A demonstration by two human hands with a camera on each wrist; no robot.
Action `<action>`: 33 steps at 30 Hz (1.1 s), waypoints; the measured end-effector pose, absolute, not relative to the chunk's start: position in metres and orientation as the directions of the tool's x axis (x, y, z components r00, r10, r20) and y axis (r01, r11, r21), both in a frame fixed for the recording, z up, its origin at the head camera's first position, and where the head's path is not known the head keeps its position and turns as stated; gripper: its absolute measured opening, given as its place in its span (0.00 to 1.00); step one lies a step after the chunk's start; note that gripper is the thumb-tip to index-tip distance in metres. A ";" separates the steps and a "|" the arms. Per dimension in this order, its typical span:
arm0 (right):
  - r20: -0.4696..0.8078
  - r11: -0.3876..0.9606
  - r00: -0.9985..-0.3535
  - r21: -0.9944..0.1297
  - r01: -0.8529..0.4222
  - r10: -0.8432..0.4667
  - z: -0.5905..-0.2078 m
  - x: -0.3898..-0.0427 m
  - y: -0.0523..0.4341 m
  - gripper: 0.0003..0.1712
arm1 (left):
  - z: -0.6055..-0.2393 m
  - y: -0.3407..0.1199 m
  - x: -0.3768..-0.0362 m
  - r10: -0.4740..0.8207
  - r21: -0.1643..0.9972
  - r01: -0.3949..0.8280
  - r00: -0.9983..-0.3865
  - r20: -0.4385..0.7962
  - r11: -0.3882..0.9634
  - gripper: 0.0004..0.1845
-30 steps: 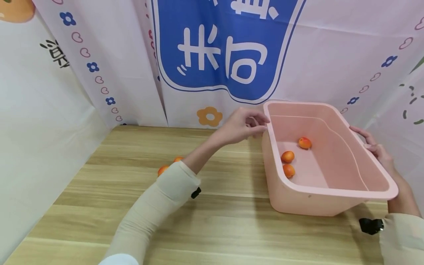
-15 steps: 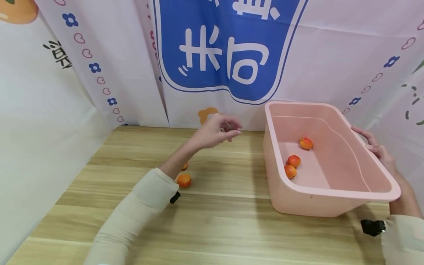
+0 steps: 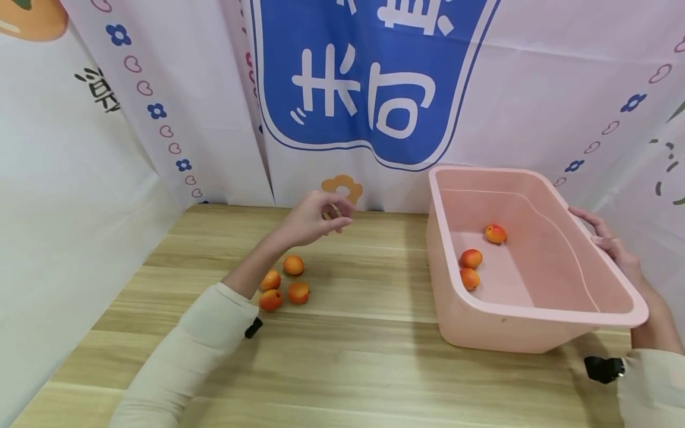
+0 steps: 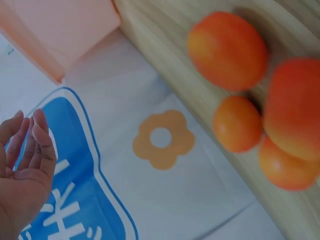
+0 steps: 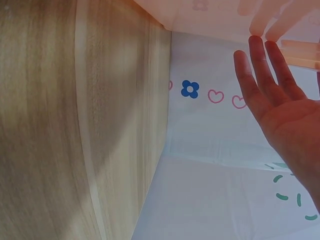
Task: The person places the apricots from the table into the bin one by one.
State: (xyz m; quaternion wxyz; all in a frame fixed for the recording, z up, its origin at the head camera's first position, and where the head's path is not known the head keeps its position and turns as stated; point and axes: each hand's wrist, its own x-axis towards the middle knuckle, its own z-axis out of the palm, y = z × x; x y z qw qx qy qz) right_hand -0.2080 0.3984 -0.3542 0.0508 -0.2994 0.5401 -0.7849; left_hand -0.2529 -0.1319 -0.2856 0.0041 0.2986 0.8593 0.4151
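My left hand (image 3: 316, 220) hovers over the back of the table, holding nothing, its fingers loosely curved. The left wrist view shows the same hand (image 4: 30, 160), palm in sight, against the backdrop. Just below the left forearm lie several small orange-red fruits like little mangoes (image 3: 293, 265). On the right stands a deep pink plastic tub (image 3: 481, 324), with three more such fruits (image 3: 495, 233) on its floor. My right hand (image 3: 615, 246) is at the tub's right rim. In the right wrist view, its straight fingers (image 5: 262, 75) reach to the tub's outer wall, under the rim.
The wooden table (image 3: 353, 368) meets a printed cloth backdrop (image 3: 214, 142) at the back and sides. A black wrist device (image 3: 603, 368) sits at the right cuff, another (image 3: 254, 327) at the left.
My left hand has moved left from the tub's left rim, and the fruits on the table have come into sight from behind the arm. One fruit in the tub shifted slightly. My right hand has stayed.
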 end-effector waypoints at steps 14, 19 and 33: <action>0.387 -0.322 -0.829 -0.908 -0.267 -0.404 -0.353 -0.208 0.401 0.43 | -0.302 -0.181 -0.260 0.526 0.682 0.493 -0.831 0.184 0.540 0.07; 0.407 -0.408 -0.799 -0.885 -0.225 -0.443 -0.354 -0.213 0.404 0.46 | -0.311 -0.195 -0.263 0.557 0.611 0.505 -0.821 0.122 0.610 0.08; 0.395 -0.461 -0.811 -0.869 -0.178 -0.432 -0.356 -0.212 0.403 0.45 | -0.333 -0.215 -0.269 0.563 0.503 0.412 -0.804 -0.192 0.760 0.17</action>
